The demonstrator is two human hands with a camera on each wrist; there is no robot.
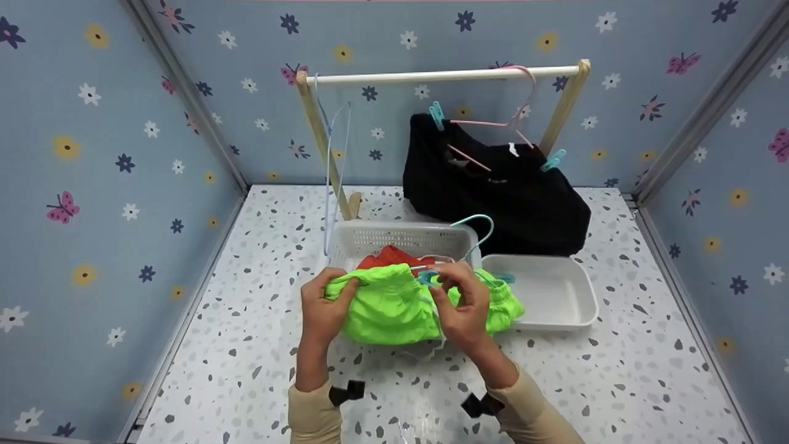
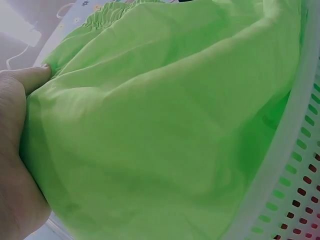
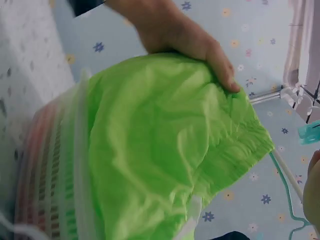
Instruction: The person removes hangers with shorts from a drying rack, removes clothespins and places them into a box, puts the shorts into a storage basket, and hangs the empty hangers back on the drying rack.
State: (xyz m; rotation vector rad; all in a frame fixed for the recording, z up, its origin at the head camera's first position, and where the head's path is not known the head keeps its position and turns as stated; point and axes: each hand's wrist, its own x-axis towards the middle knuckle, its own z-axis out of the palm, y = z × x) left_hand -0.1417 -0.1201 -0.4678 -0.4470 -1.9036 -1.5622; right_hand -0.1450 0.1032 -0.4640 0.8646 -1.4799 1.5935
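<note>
Bright green shorts (image 1: 388,311) with a gathered waistband and a white drawstring spread over the front of a white perforated basket (image 1: 400,229). My left hand (image 1: 325,308) pinches their left end between thumb and fingers; in the left wrist view the thumb (image 2: 35,77) lies on the cloth. A teal hanger (image 1: 487,231) rises behind the shorts, its lower part hidden by them. At the middle of the waistband my right hand (image 1: 462,302) pinches a teal clothespin (image 3: 310,132). Another teal clothespin (image 1: 505,278) sits at the shorts' right side. Red cloth (image 1: 391,254) lies in the basket.
A wooden rack with a white rod (image 1: 444,76) stands behind. From it hang a bluish hanger (image 1: 328,179) and a pink hanger (image 1: 524,92) with a black garment (image 1: 493,197) clipped by teal clothespins. A white tray (image 1: 555,290) stands right of the basket.
</note>
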